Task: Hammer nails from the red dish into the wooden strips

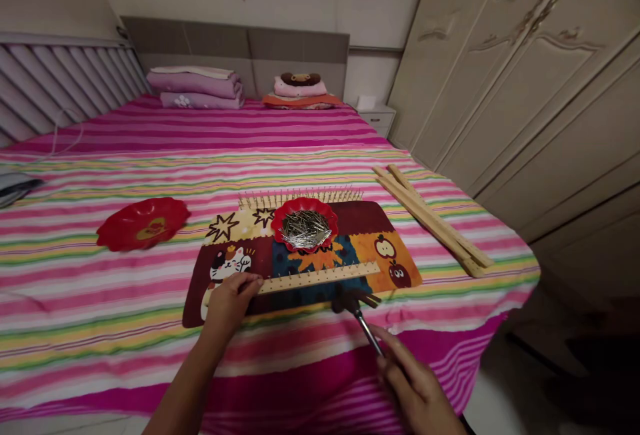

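My left hand (pixel 231 302) is closed on the left end of a wooden strip (pixel 320 277) with a row of small holes or pins. The strip lies on a colourful cartoon mat (pixel 370 222) on the bed. My right hand (pixel 415 385) grips the metal handle of a small hammer (pixel 356 307). The hammer's dark head rests just below the strip near its middle. A red dish (pixel 304 224) full of small metal nails sits on the mat behind the strip. Behind the dish lies another wooden strip (pixel 300 197) with upright nails along it.
An empty red dish (pixel 143 223) lies to the left on the striped bedspread (pixel 100 328). Plain wooden strips (pixel 433 219) lie at the right near the bed's edge. Folded blankets (pixel 197 87) sit at the headboard. A cream wardrobe (pixel 525 75) stands to the right.
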The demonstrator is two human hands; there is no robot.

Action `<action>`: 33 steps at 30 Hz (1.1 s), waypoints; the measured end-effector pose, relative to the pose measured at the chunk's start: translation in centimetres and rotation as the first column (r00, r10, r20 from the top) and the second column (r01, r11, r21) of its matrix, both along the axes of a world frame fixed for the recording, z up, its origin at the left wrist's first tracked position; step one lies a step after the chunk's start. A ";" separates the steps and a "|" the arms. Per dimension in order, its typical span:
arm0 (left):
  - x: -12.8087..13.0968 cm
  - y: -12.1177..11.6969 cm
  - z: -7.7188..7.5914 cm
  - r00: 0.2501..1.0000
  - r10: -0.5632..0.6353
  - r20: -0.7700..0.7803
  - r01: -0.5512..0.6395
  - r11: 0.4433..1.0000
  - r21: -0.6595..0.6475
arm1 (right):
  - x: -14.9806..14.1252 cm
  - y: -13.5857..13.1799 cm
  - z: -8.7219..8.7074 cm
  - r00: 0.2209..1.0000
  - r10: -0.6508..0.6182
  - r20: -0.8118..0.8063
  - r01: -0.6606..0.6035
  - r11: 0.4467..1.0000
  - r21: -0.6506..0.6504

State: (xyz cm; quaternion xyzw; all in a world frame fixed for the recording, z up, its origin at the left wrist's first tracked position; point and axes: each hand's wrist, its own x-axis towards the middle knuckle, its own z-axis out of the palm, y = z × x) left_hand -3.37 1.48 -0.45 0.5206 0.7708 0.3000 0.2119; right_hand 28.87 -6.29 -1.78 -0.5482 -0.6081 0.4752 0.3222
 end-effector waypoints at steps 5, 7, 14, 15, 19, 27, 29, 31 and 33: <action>0.0 -0.1 -0.9 0.999 -0.026 -0.045 0.031 0.994 0.106 | -5.9 3.5 3.0 0.985 0.151 -0.079 -0.140 0.982 0.130; 0.0 -0.2 -1.2 0.998 -0.038 -0.040 0.043 0.989 0.145 | -8.0 4.8 3.9 0.973 0.214 -0.086 -0.197 0.965 0.172; 0.3 -0.3 -1.7 0.992 -0.054 -0.116 0.074 0.981 0.179 | -12.3 7.3 4.7 0.939 0.333 0.089 -0.343 0.877 0.338; 0.4 -0.3 -1.7 0.990 -0.053 -0.134 0.075 0.983 0.165 | -12.6 7.4 4.6 0.935 0.338 0.106 -0.353 0.870 0.343; 0.5 -0.3 -1.6 0.987 -0.047 -0.154 0.067 0.990 0.126 | -12.9 7.3 4.5 0.928 0.342 0.149 -0.373 0.862 0.343; 0.5 -0.3 -1.6 0.982 -0.055 -0.181 0.072 0.994 0.088 | -12.7 7.0 5.6 0.900 0.390 0.197 -0.436 0.819 0.372; 0.5 -0.3 -1.7 0.984 -0.069 -0.163 0.086 0.991 0.100 | -11.9 6.5 5.7 0.913 0.381 0.144 -0.407 0.831 0.379; 0.4 -0.3 -1.7 0.989 -0.075 -0.128 0.088 0.991 0.102 | -10.2 5.7 5.5 0.934 0.349 0.074 -0.350 0.857 0.378; 0.2 -0.4 -1.6 0.993 -0.079 -0.088 0.087 0.992 0.087 | -7.8 4.7 4.9 0.955 0.294 0.040 -0.290 0.895 0.339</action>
